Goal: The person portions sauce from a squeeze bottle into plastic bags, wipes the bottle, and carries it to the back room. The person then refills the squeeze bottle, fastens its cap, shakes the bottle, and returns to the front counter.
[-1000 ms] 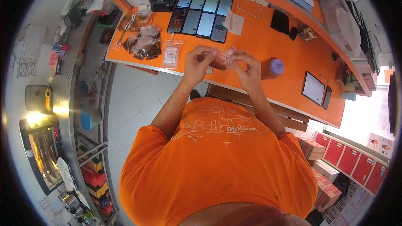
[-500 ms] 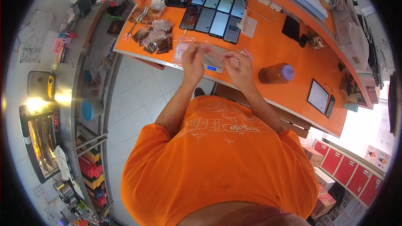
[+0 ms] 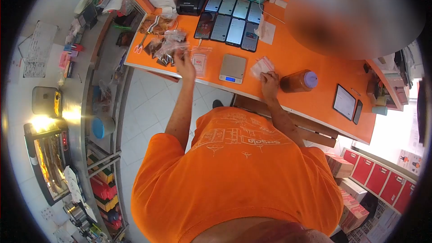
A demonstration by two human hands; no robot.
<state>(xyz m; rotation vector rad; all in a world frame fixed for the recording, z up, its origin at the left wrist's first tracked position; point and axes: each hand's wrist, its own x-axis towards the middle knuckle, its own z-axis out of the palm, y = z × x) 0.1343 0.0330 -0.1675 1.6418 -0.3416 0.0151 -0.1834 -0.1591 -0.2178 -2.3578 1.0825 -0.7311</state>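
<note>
Your left hand [image 3: 185, 66] is at the near right edge of the pile of filled bags [image 3: 167, 50], fingertips among the plastic; whether they grip a bag, you cannot tell from this view. The printed packet [image 3: 199, 64] lies just right of that hand. Your right hand [image 3: 270, 82] has its fingers curled down at the near end of the clear bags [image 3: 262, 66], which lie just beyond it; a pinch cannot be made out. The scale [image 3: 232, 65] sits between your hands, and the bottle [image 3: 297, 82] lies just right of your right hand.
</note>
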